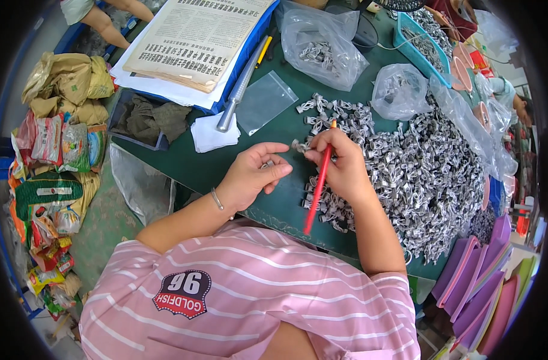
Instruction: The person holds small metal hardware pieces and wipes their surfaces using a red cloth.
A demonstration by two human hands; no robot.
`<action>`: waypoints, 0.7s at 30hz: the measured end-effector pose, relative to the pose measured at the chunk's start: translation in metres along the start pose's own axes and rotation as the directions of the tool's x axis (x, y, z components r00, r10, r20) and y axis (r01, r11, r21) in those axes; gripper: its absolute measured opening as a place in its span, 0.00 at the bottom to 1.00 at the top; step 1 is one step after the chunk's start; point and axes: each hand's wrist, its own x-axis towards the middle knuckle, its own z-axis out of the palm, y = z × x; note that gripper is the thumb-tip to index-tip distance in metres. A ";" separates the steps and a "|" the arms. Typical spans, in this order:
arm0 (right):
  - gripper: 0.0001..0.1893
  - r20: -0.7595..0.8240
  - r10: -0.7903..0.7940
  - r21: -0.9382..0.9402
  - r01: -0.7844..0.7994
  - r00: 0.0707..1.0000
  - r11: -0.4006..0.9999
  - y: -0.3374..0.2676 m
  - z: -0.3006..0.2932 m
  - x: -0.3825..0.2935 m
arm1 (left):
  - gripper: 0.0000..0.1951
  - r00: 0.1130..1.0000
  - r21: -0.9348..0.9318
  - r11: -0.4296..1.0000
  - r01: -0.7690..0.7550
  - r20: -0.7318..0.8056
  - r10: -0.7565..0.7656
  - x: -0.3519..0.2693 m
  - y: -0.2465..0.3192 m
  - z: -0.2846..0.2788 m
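My right hand (343,164) grips a slim red pencil or stick (321,184), its lower end blurred. The thumb and forefinger of that hand also pinch a small silver-coloured ring-like metal piece (299,146), just off the fingertips of my left hand (256,175). Curled fingers on the left partly hide another small metal piece (268,164) in their grasp. Beside and beyond my right hand spreads a large heap of similar looped metal pieces (409,180) on the dark green tabletop (274,216).
Left of the heap lie a zip bag (267,102), a steel ring mandrel (240,83) and white paper slips (213,135). Farther out are a cloth-filled bin (116,119), stacked newspapers (188,40), plastic bags of metal pieces (323,45) and a turquoise basket (404,47). Purple trays (472,274) stand at right.
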 end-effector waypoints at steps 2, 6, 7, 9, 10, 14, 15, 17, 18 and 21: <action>0.10 0.058 0.233 0.438 -0.235 0.971 0.868 -0.011 0.004 -0.009 | 0.15 0.999 0.005 1.000 -0.019 0.042 0.019 0.000 0.002 0.003; 0.09 0.056 0.365 0.631 -0.316 0.929 0.709 -0.022 0.011 -0.022 | 0.11 0.992 -0.011 0.997 -0.082 0.099 0.082 -0.002 0.004 0.007; 0.08 0.027 0.399 0.718 -0.295 0.917 0.631 -0.023 0.013 -0.025 | 0.11 0.992 -0.014 0.997 -0.076 0.097 0.077 -0.003 0.003 0.007; 0.07 0.027 0.358 0.753 -0.254 0.934 0.606 -0.017 0.014 -0.030 | 0.11 0.991 -0.028 0.998 -0.048 0.124 0.051 -0.005 0.004 0.008; 0.07 0.011 0.341 0.796 -0.215 0.940 0.566 -0.015 0.014 -0.033 | 0.11 0.991 -0.027 0.999 -0.041 0.125 0.044 -0.005 0.004 0.009; 0.07 0.000 0.332 0.859 -0.170 0.943 0.482 -0.011 0.017 -0.039 | 0.11 0.992 -0.008 0.998 -0.068 0.109 0.068 -0.005 0.001 0.010; 0.07 0.003 0.334 0.871 -0.166 0.943 0.463 -0.011 0.017 -0.041 | 0.11 0.992 -0.005 0.997 -0.075 0.104 0.075 -0.005 0.000 0.010; 0.07 0.008 0.364 0.874 -0.183 0.931 0.449 -0.011 0.017 -0.043 | 0.10 0.991 0.101 0.990 -0.098 0.101 0.088 -0.007 0.002 0.011; 0.08 0.016 0.390 0.877 -0.200 0.921 0.436 -0.010 0.018 -0.044 | 0.10 0.989 0.205 0.971 -0.124 0.099 0.106 -0.007 0.002 0.011; 0.05 0.038 0.329 0.856 -0.200 0.944 0.476 -0.006 0.016 -0.047 | 0.08 0.977 0.241 0.951 -0.191 0.135 0.162 -0.008 0.001 0.011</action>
